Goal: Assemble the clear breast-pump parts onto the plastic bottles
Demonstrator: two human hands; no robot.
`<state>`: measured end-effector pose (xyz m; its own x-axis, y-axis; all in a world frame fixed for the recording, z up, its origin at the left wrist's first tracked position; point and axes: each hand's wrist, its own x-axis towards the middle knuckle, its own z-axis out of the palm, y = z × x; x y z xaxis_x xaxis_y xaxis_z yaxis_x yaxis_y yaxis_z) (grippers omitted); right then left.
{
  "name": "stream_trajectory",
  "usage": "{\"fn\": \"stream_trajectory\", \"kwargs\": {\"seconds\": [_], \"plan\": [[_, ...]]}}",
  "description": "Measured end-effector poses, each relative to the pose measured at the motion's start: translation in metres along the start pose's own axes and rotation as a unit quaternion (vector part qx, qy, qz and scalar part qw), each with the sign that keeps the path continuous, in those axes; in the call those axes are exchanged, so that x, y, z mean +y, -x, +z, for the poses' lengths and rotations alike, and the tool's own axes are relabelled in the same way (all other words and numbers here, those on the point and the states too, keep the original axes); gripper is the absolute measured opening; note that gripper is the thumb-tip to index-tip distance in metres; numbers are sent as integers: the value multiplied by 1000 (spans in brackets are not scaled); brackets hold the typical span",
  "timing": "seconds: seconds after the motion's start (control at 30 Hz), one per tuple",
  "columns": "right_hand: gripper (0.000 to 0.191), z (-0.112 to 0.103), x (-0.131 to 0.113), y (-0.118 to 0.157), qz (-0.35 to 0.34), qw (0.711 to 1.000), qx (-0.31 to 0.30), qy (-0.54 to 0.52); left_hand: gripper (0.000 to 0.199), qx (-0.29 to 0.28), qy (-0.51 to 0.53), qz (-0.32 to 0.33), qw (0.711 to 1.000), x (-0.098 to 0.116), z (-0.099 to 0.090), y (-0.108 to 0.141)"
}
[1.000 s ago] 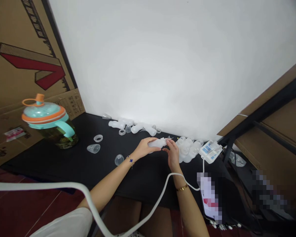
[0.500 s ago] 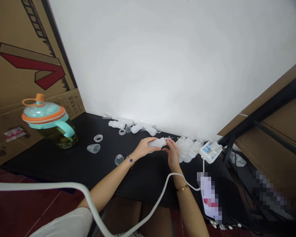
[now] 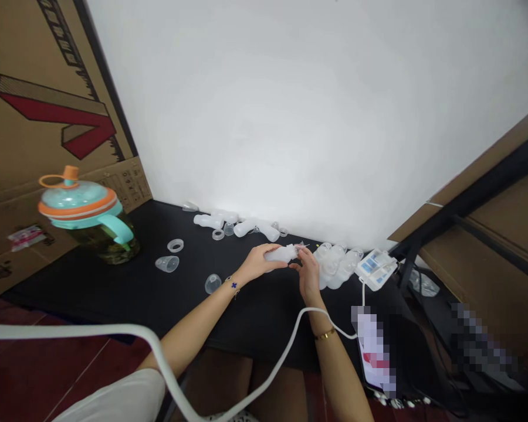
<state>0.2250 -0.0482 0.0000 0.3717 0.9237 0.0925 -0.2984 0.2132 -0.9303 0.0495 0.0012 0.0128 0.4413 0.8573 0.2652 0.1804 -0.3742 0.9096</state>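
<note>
A white translucent baby bottle (image 3: 280, 254) lies nearly level over the black table, its neck pointing right. My left hand (image 3: 259, 261) is wrapped round its body. At the neck, the fingers of my right hand (image 3: 308, 268) are closed on a small clear teat (image 3: 300, 249), partly hidden by the fingers. Just right of that hand lie several bottles with clear tops (image 3: 334, 264) in a cluster. To the left on the table are a clear domed cap (image 3: 212, 284), another clear cap (image 3: 167, 264) and a white ring (image 3: 175, 245).
Several bottle bodies (image 3: 209, 221) lie along the white wall (image 3: 268, 117). A jug with an orange-rimmed lid (image 3: 81, 205) stands at left. At right are a white power strip (image 3: 375, 269) and a phone (image 3: 374, 351). A white cable (image 3: 154, 346) crosses in front of my arms.
Almost nothing has moved. Both hands stay at the same bottle, with only a slight shift of the right fingers at its neck.
</note>
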Motion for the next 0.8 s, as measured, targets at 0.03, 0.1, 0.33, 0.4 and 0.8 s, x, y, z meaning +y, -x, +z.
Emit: {"fn": "stream_trajectory", "kwargs": {"seconds": [0.03, 0.1, 0.33, 0.4, 0.8], "plan": [[26, 0, 0, 0, 1, 1000, 0, -1, 53, -1, -1, 1, 1000, 0, 0, 0], [25, 0, 0, 0, 5, 1000, 4, 0, 53, -1, -2, 0, 1000, 0, 0, 0], [26, 0, 3, -3, 4, 1000, 15, 1, 54, -3, -3, 4, 1000, -3, 1, -1], [26, 1, 3, -2, 3, 1000, 12, 0, 54, -2, -6, 4, 1000, -3, 1, 0], [26, 1, 0, -1, 2, 1000, 0, 12, 52, -2, -2, 3, 1000, -2, 1, -1]]}}
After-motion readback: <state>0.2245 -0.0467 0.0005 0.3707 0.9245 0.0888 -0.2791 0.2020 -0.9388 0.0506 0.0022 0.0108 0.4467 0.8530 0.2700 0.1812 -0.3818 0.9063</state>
